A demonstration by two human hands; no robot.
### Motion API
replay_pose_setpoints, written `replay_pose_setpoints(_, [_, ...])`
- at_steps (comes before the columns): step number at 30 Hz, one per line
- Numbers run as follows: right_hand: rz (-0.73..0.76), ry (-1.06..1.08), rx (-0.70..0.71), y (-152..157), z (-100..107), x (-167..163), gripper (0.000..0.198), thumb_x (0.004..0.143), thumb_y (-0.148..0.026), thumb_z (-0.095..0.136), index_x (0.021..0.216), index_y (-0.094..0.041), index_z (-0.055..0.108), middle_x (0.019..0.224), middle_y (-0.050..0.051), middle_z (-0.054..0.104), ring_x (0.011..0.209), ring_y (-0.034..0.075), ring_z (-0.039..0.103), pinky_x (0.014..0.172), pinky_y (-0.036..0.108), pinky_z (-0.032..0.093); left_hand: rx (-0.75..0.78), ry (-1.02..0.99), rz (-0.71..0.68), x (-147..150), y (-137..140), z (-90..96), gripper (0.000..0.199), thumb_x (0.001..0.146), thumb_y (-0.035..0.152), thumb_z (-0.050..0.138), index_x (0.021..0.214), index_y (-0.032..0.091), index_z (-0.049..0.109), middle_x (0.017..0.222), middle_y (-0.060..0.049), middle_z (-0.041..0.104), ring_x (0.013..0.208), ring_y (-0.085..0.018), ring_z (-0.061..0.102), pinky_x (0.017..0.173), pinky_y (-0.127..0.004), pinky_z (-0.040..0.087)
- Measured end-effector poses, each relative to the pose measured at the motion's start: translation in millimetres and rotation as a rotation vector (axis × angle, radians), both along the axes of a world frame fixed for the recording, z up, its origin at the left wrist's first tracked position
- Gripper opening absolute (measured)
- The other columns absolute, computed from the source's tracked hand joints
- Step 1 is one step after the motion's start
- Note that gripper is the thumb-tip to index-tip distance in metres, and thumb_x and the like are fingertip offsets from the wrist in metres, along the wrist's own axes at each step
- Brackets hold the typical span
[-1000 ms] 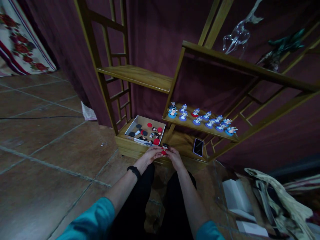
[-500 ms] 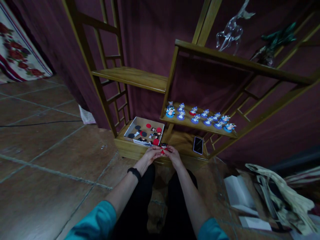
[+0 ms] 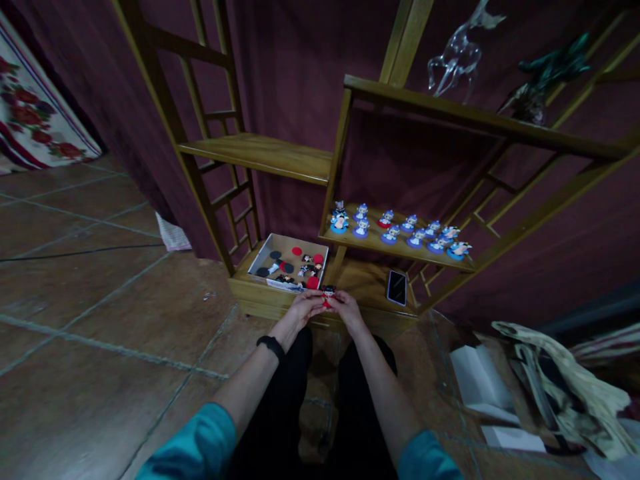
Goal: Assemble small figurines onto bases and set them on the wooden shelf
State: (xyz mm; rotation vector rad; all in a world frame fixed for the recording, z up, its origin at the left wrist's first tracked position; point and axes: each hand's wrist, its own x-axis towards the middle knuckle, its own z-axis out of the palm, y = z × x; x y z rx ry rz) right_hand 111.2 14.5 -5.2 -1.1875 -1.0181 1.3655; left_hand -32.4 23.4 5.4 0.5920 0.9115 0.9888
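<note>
A small figurine with dark hair and a red lower part is pinched between my two hands, in front of the low shelf. My left hand is closed on its left side; my right hand grips it from the right. Just beyond my left hand, a cardboard box holds several figurines lying down and several red and black discs. On the middle shelf, several small figurines stand in two rows, most on purple or blue bases and one on a red base.
A phone lies on the low shelf at the right. A glass deer and a dark green ornament stand on the upper shelf. On the floor at right are a white box and a cream bag.
The camera view has shifted slightly. Both hands still hold the figurine at nearly the same spot, and its head shows a little more upright now.
</note>
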Motion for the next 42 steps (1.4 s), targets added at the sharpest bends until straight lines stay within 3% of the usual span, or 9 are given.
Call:
replay_pose_setpoints(10, [0.013, -0.060, 0.023, -0.7, -0.7, -0.7, 0.035, 0.054, -0.041, 0.071, 0.081, -0.019, 0.063, 0.078, 0.001, 0.067, 0.064, 0.015, 0.060, 0.060, 0.029, 0.050, 0.032, -0.006, -0.004, -1.3, -3.0, -0.2, 0.027, 0.061, 0.006, 0.069, 0.087, 0.010, 0.062, 0.072, -0.007, 0.068, 0.059, -0.014, 0.065, 0.062, -0.025, 0.054])
replay_pose_setpoints(23, [0.007, 0.008, -0.010, -2.6, 2.7, -4.3, 0.042, 0.050, -0.042, 0.074, 0.082, -0.018, 0.062, 0.081, 0.001, 0.067, 0.066, 0.015, 0.061, 0.065, 0.032, 0.051, -0.005, 0.015, 0.049, 0.1, -3.6, 1.7, 0.025, 0.061, 0.004, 0.068, 0.085, 0.011, 0.063, 0.066, -0.006, 0.068, 0.054, -0.012, 0.063, 0.060, -0.024, 0.053])
replay_pose_setpoints(32, [0.029, 0.083, -0.047, -11.9, 14.9, -5.5, 0.040, 0.047, -0.040, 0.077, 0.077, -0.017, 0.064, 0.078, 0.002, 0.067, 0.068, 0.015, 0.062, 0.068, 0.031, 0.051, 0.019, 0.001, 0.004, -4.5, -5.9, 5.9, 0.022, 0.064, 0.006, 0.068, 0.085, 0.010, 0.065, 0.073, -0.008, 0.068, 0.059, -0.011, 0.063, 0.063, -0.024, 0.053])
replay_pose_setpoints(42, [0.003, 0.164, -0.092, -17.5, 13.8, -6.7, 0.037, 0.044, -0.032, 0.080, 0.073, -0.015, 0.064, 0.075, 0.001, 0.067, 0.062, 0.013, 0.062, 0.069, 0.033, 0.051, 0.036, 0.039, 0.001, -5.7, -9.1, 6.2, 0.023, 0.061, 0.007, 0.070, 0.083, 0.011, 0.064, 0.070, -0.006, 0.067, 0.056, -0.011, 0.062, 0.062, -0.024, 0.053])
